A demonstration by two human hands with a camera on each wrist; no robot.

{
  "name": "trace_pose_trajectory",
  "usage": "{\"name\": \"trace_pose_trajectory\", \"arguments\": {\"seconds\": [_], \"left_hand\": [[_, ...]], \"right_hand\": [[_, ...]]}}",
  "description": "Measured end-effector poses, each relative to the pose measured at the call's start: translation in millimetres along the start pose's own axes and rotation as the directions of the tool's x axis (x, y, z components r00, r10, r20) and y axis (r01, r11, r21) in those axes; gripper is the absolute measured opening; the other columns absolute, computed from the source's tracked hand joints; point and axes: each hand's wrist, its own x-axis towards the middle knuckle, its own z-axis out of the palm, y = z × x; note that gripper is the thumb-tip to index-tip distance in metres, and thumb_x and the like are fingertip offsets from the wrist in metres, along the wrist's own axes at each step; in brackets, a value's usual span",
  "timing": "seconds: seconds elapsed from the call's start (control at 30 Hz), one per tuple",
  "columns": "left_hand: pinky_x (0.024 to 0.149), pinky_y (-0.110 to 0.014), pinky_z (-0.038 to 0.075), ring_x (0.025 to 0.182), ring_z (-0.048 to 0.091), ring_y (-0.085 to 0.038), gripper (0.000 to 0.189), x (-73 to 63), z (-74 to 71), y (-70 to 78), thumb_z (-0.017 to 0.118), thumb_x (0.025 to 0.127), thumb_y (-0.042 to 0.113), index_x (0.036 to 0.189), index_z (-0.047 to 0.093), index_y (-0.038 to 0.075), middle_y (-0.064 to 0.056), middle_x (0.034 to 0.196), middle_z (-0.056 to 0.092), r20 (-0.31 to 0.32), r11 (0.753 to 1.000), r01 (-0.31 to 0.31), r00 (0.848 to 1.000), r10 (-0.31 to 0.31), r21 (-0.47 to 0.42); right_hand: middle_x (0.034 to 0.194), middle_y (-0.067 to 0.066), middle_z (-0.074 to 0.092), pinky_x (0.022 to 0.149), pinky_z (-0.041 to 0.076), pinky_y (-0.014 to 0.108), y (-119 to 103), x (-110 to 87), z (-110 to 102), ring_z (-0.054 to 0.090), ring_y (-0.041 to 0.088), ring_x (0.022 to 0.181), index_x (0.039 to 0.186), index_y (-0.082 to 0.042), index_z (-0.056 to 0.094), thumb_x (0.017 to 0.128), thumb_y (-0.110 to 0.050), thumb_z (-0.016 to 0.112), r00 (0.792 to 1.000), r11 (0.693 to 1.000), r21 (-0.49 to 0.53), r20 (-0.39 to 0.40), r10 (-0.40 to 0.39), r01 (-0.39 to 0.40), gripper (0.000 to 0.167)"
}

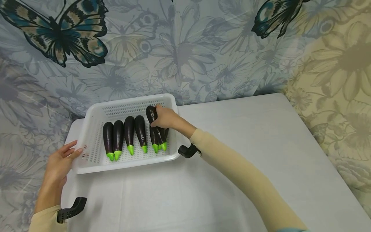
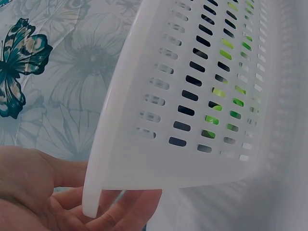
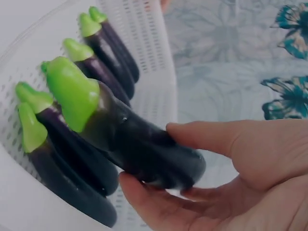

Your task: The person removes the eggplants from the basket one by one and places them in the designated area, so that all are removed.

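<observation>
A white perforated plastic basket (image 1: 127, 166) holds several dark purple eggplants with bright green caps. My right hand (image 1: 165, 118) grips one eggplant (image 3: 144, 144) near its rounded end, thumb on one side and fingers on the other. That eggplant is tilted above two others at the basket's right end, partly covering them. Toward the left lie a row of eggplants (image 1: 118, 137), caps facing the front. At the basket's left edge, my left hand (image 1: 59, 162) holds the rim (image 2: 94, 192), its fingers curled under it in the left wrist view.
The basket stands on a table with a white cloth (image 1: 246, 135), near its back left. Behind and beside the table hangs a fabric backdrop (image 1: 185, 54) with flowers and butterflies. Black camera mounts (image 1: 72, 209) sit on both wrists.
</observation>
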Motion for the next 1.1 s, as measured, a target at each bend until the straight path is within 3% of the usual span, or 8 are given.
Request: {"name": "trace_pose_trajectory", "arguments": {"seconds": [0.17, 0.3, 0.5, 0.7, 0.93, 1.1], "left_hand": [[0.062, -0.018, 0.049, 0.078, 0.050, 0.007, 0.063, -0.6, 0.7, -0.1, 0.054, 0.102, 0.029, 0.152, 0.030, 0.002, -0.028, 0.140, 0.042, -0.009, 1.000, 0.010, 1.000, -0.010, 0.001], [0.062, -0.019, 0.049, 0.077, 0.050, 0.007, 0.062, 0.1, 1.6, -0.5, 0.054, 0.101, 0.028, 0.152, 0.031, 0.001, -0.027, 0.138, 0.044, -0.021, 1.000, 0.017, 1.000, -0.017, 0.011], [0.061, -0.020, 0.050, 0.075, 0.050, 0.007, 0.060, 0.7, 1.7, 0.1, 0.054, 0.102, 0.025, 0.151, 0.031, 0.000, -0.029, 0.139, 0.044, -0.019, 1.000, 0.009, 1.000, -0.009, 0.012], [0.061, -0.020, 0.050, 0.075, 0.050, 0.008, 0.060, 0.1, 1.5, 0.1, 0.053, 0.102, 0.025, 0.151, 0.031, -0.001, -0.029, 0.139, 0.044, -0.018, 1.000, 0.003, 1.000, -0.003, 0.014], [0.060, -0.020, 0.050, 0.074, 0.051, 0.008, 0.060, -0.1, 2.2, -1.2, 0.053, 0.102, 0.025, 0.151, 0.031, -0.002, -0.030, 0.138, 0.045, -0.019, 1.000, -0.011, 1.000, 0.011, 0.012], [0.061, -0.020, 0.050, 0.075, 0.052, 0.008, 0.060, 0.2, 1.6, -1.1, 0.054, 0.102, 0.025, 0.150, 0.032, -0.002, -0.025, 0.132, 0.049, -0.020, 1.000, -0.017, 1.000, 0.018, 0.002]], "right_hand": [[0.133, 0.017, 0.055, 0.070, 0.056, 0.032, 5.1, -4.0, -8.3, 0.066, 0.024, 0.089, 0.153, -0.007, 0.028, 0.090, -0.020, 0.072, 1.000, 0.980, 0.201, 0.028, 0.005, -0.010, 0.079], [0.132, 0.017, 0.054, 0.075, 0.056, 0.036, 8.8, -6.8, -14.5, 0.065, 0.025, 0.084, 0.154, -0.010, 0.027, 0.090, -0.020, 0.072, 1.000, 0.952, 0.306, 0.032, 0.001, -0.011, 0.079], [0.133, 0.019, 0.051, 0.083, 0.055, 0.040, 12.4, -13.7, -28.0, 0.065, 0.028, 0.093, 0.154, -0.013, 0.028, 0.090, -0.017, 0.073, 0.999, 0.891, 0.454, 0.034, 0.007, -0.022, 0.078], [0.132, 0.017, 0.053, 0.080, 0.056, 0.037, 19.9, -20.9, -42.2, 0.063, 0.029, 0.102, 0.154, -0.014, 0.027, 0.091, -0.017, 0.072, 1.000, 0.857, 0.516, 0.028, -0.007, -0.008, 0.078], [0.135, 0.019, 0.050, 0.087, 0.054, 0.043, 37.1, -27.5, -57.4, 0.062, 0.030, 0.111, 0.155, -0.016, 0.025, 0.092, -0.013, 0.069, 1.000, 0.787, 0.617, -0.007, -0.018, 0.018, 0.077], [0.138, 0.018, 0.050, 0.085, 0.055, 0.043, 51.2, -33.1, -69.7, 0.061, 0.030, 0.114, 0.155, -0.021, 0.027, 0.092, -0.013, 0.069, 0.998, 0.774, 0.632, -0.063, -0.004, 0.043, 0.076]]}}
